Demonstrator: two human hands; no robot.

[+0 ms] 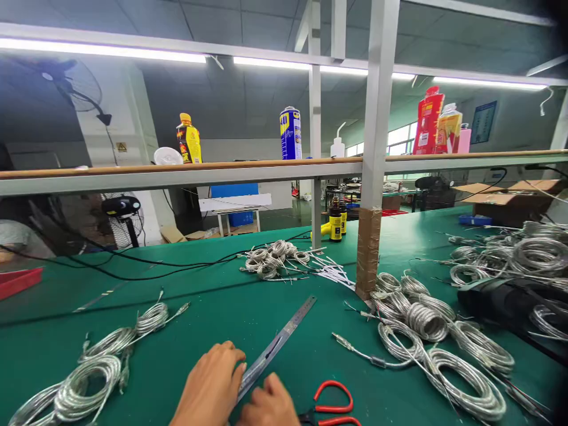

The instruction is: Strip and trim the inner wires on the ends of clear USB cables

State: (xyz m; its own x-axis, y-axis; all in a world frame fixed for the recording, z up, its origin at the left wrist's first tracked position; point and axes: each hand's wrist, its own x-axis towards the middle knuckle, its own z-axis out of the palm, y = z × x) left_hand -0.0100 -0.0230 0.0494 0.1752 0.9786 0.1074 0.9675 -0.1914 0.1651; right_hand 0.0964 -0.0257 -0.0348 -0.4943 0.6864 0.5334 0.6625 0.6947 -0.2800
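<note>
As I log it remotely: left hand (208,384), right hand (268,405), together at a steel ruler (279,346) on the counter (199,302) (steadied there, seemingly; grip unclear).

Your left hand (208,384) and right hand (268,403) hide the lower end of the steel ruler (277,349); beside it, the view's bottom edge cuts off the red-handled scissors (335,383).

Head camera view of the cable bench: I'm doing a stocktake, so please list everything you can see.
Braided cable coils: many, silver, in heaps left, centre and right on the bench.
Steel ruler: one, silver, on the mat by the hands.
Scissors: one pair, red handles, bottom centre.
Green bench mat: one, green, covering the bench.
WD-40 can: one, blue and yellow, on the shelf.
Red tray: one, red, far left.
Cardboard box: one, brown, far right.
Left hand: one, beside the ruler.
Right hand: one, at the ruler's near end.
</note>
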